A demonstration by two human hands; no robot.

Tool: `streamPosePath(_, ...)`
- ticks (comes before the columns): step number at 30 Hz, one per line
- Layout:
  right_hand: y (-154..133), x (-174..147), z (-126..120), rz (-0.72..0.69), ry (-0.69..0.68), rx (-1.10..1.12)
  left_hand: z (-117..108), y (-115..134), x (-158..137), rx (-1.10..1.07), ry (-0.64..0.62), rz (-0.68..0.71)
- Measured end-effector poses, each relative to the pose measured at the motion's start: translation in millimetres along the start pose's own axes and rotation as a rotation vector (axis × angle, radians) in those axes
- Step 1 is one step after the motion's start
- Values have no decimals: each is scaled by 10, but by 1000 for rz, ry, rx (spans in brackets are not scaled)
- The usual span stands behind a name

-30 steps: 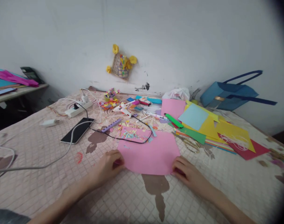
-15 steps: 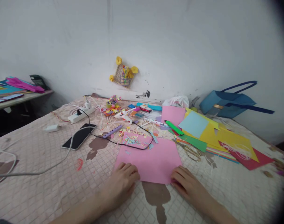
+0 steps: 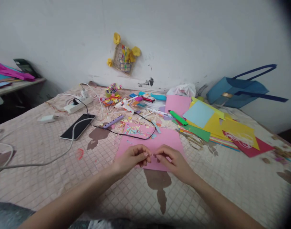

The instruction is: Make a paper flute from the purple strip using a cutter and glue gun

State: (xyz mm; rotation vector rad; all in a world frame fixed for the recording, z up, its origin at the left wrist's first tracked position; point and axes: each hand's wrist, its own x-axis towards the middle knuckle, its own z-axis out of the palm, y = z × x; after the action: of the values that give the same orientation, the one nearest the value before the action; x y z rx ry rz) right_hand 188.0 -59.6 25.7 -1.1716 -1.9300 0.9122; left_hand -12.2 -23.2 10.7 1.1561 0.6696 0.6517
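Both hands hover close together above a pink paper sheet (image 3: 171, 140) on the table. My left hand (image 3: 137, 156) is closed, thumb against the fingers in a pinch. Facing it, my right hand (image 3: 169, 158) is pinched too, its fingertips a small gap from the left ones. Whatever they hold, if anything, is too small to make out. Small paper scraps (image 3: 134, 129) lie on the sheet's far left part, and the black cord of a white glue gun (image 3: 126, 106) loops over it. Gold-handled scissors (image 3: 194, 141) lie to the sheet's right.
A phone (image 3: 78, 126), a power strip (image 3: 78, 105) and white cables are on the left. Yellow paper (image 3: 241, 128), a green cutter (image 3: 178, 117) and a blue bag (image 3: 238, 90) are on the right. A purple strip (image 3: 113, 121) lies left of the glue gun.
My hands have lifted from the near corners of the pink sheet and come together over its middle, fingers now pinched. The camera view has shifted a little.
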Motion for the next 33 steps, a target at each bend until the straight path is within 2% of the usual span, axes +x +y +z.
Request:
streamPosePath(2, -10, 153, 26, 54, 12, 170, -9, 10, 77, -14, -5, 21)
streamPosePath(6, 94, 359, 39, 78, 23, 277, -73, 29, 256, -1, 8, 66)
streamPosePath(13, 268, 355, 138, 130, 103, 356, -112, -17, 377, 87, 51, 118)
streamPosePath(19, 341, 295, 93, 149, 206, 372, -194, 63, 314, 200, 201, 207)
streamPosePath(24, 466, 296, -29, 160, 333, 361, -441, 192, 294, 267, 318, 257)
streamPosePath(27, 516, 304, -50, 172, 339, 356, -589, 309, 249, 373, 265, 165)
streamPosePath(30, 534, 306, -39, 185, 317, 349, -659, 388, 180, 462, 122, 34)
streamPosePath(33, 552, 305, -26, 196, 305, 342, -691, 367, 172, 514, -20, -54)
